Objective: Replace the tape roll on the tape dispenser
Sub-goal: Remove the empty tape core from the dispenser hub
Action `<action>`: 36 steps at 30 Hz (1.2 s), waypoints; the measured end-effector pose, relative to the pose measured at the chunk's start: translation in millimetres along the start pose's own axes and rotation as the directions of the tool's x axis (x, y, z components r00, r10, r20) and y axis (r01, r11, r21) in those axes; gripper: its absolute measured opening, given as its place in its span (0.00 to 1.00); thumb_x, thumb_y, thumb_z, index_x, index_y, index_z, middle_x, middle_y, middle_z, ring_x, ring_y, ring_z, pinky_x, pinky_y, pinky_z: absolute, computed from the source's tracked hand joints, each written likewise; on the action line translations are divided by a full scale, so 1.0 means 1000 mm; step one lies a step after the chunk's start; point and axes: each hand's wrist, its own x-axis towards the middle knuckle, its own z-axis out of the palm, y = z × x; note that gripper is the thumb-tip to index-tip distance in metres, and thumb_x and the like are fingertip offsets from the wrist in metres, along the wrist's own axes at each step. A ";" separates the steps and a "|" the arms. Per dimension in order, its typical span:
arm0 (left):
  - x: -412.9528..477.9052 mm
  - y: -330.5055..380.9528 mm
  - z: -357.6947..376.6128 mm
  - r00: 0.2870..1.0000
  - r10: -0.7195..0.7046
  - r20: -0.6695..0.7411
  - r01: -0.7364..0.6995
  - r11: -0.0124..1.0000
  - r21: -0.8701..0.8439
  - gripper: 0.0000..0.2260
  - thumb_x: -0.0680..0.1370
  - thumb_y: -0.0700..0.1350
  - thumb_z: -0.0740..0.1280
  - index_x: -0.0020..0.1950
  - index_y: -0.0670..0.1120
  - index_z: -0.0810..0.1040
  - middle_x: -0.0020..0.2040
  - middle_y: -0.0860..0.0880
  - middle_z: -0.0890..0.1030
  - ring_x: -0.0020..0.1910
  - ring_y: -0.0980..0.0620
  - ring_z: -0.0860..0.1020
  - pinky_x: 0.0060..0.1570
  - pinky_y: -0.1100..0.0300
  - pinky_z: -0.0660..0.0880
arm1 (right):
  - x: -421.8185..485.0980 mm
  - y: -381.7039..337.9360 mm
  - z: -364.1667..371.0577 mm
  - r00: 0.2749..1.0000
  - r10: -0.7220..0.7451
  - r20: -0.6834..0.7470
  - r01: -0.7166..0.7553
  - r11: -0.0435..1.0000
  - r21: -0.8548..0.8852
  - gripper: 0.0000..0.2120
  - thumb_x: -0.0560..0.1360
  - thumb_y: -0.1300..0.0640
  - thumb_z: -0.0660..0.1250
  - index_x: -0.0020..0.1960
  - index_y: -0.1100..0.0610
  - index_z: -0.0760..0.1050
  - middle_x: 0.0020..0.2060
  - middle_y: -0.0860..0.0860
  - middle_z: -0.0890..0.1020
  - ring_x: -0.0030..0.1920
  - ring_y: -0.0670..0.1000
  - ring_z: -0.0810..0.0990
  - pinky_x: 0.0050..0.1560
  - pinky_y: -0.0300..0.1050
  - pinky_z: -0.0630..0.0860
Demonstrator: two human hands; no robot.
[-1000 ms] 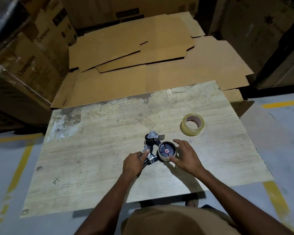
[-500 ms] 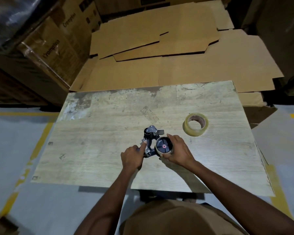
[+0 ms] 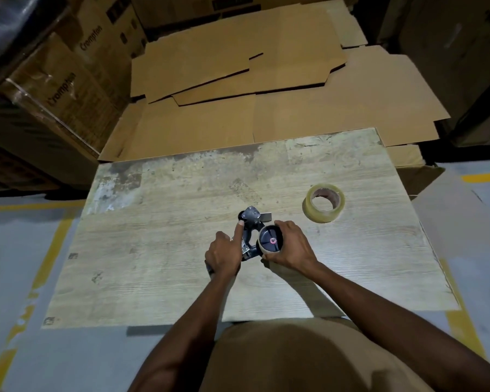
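Head view: the tape dispenser lies on its side near the middle of the table, a nearly spent roll on its hub; the fresh tape roll sits flat, well apart to the right. If the frame isn't pinned, pulling the core could drag the dispenser along; the cutting edge might nick a finger. The left hand grips the handle, forefinger stretched along the frame; the right hand cups the spent roll.

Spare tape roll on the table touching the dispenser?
Apart. The head view shows bare table between the spare tape roll and the dispenser.
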 end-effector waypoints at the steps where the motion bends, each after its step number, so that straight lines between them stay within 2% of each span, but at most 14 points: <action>1: 0.004 0.002 -0.002 1.000 -0.004 -0.007 0.004 1.000 -0.010 0.36 0.76 0.78 0.53 0.50 0.46 0.77 0.46 0.47 0.82 0.46 0.42 0.80 0.53 0.47 0.78 | 0.003 -0.003 -0.001 1.000 -0.008 -0.005 0.008 1.000 -0.004 0.42 0.62 0.45 0.82 0.70 0.57 0.71 0.61 0.56 0.77 0.62 0.56 0.75 0.57 0.44 0.72; 6: 0.029 0.010 -0.014 0.996 -0.048 0.075 0.052 0.997 -0.057 0.41 0.73 0.81 0.51 0.53 0.44 0.77 0.49 0.46 0.83 0.47 0.42 0.81 0.54 0.47 0.79 | 0.026 -0.021 -0.002 1.000 -0.016 -0.014 0.016 1.000 0.015 0.38 0.64 0.45 0.80 0.68 0.57 0.73 0.58 0.56 0.79 0.60 0.56 0.77 0.53 0.43 0.72; 10: 0.047 0.030 -0.020 0.981 -0.106 0.160 0.132 0.977 -0.165 0.50 0.70 0.83 0.54 0.69 0.40 0.73 0.60 0.40 0.83 0.55 0.38 0.82 0.53 0.46 0.80 | 0.036 -0.023 0.001 1.000 0.011 -0.017 -0.011 1.000 0.020 0.40 0.65 0.42 0.78 0.71 0.57 0.70 0.59 0.56 0.78 0.61 0.56 0.77 0.57 0.45 0.74; 14: 0.047 0.047 -0.015 0.961 -0.175 0.212 0.221 0.950 -0.220 0.57 0.66 0.84 0.58 0.77 0.40 0.68 0.67 0.38 0.80 0.62 0.36 0.80 0.57 0.44 0.79 | 0.035 -0.023 0.002 0.999 0.036 -0.009 -0.035 0.999 0.005 0.49 0.64 0.43 0.80 0.77 0.58 0.64 0.66 0.57 0.74 0.68 0.57 0.73 0.64 0.49 0.73; 16: 0.049 0.047 -0.010 0.966 -0.171 0.194 0.210 0.955 -0.208 0.56 0.66 0.85 0.56 0.74 0.40 0.71 0.65 0.38 0.81 0.60 0.36 0.81 0.56 0.45 0.79 | 0.036 -0.023 0.002 0.998 0.061 -0.003 -0.061 0.998 -0.009 0.52 0.62 0.41 0.81 0.79 0.57 0.62 0.68 0.56 0.72 0.69 0.57 0.71 0.66 0.51 0.73; 20: 0.057 0.043 -0.006 0.970 -0.172 0.170 0.205 0.958 -0.199 0.58 0.59 0.89 0.51 0.63 0.42 0.79 0.53 0.41 0.84 0.48 0.39 0.83 0.47 0.48 0.81 | 0.039 -0.025 0.004 0.996 0.093 0.003 -0.093 0.995 -0.046 0.54 0.62 0.37 0.80 0.80 0.55 0.60 0.69 0.55 0.71 0.70 0.57 0.70 0.65 0.51 0.73; 24: 0.051 0.047 -0.010 0.977 -0.160 0.138 0.188 0.956 -0.225 0.53 0.63 0.86 0.56 0.64 0.42 0.74 0.56 0.41 0.82 0.51 0.38 0.82 0.46 0.48 0.78 | 0.042 -0.029 0.007 0.993 0.120 0.001 -0.119 0.990 -0.077 0.57 0.61 0.36 0.80 0.80 0.55 0.58 0.69 0.55 0.70 0.70 0.58 0.69 0.64 0.52 0.74; 28: 0.050 0.048 -0.008 0.981 -0.153 0.120 0.178 0.953 -0.246 0.44 0.66 0.84 0.60 0.58 0.45 0.70 0.56 0.42 0.81 0.52 0.39 0.80 0.46 0.49 0.76 | 0.044 -0.033 0.010 0.988 0.152 0.000 -0.151 0.983 -0.105 0.58 0.60 0.36 0.81 0.79 0.57 0.58 0.69 0.56 0.71 0.70 0.59 0.69 0.64 0.54 0.75; 32: 0.052 0.048 -0.004 0.979 -0.178 0.096 0.197 0.943 -0.268 0.42 0.65 0.84 0.61 0.55 0.47 0.70 0.53 0.45 0.79 0.49 0.42 0.79 0.48 0.49 0.78 | 0.047 -0.032 0.009 0.987 0.157 -0.042 -0.160 0.981 -0.113 0.50 0.58 0.38 0.81 0.73 0.57 0.68 0.62 0.55 0.76 0.63 0.57 0.74 0.56 0.49 0.76; 36: 0.053 0.050 -0.002 0.974 -0.217 0.060 0.225 0.932 -0.284 0.40 0.65 0.82 0.64 0.55 0.48 0.70 0.50 0.47 0.76 0.47 0.44 0.75 0.47 0.50 0.75 | 0.050 -0.026 0.008 0.988 0.139 -0.069 -0.147 0.979 -0.139 0.43 0.53 0.37 0.79 0.62 0.56 0.75 0.52 0.53 0.79 0.52 0.56 0.78 0.43 0.44 0.71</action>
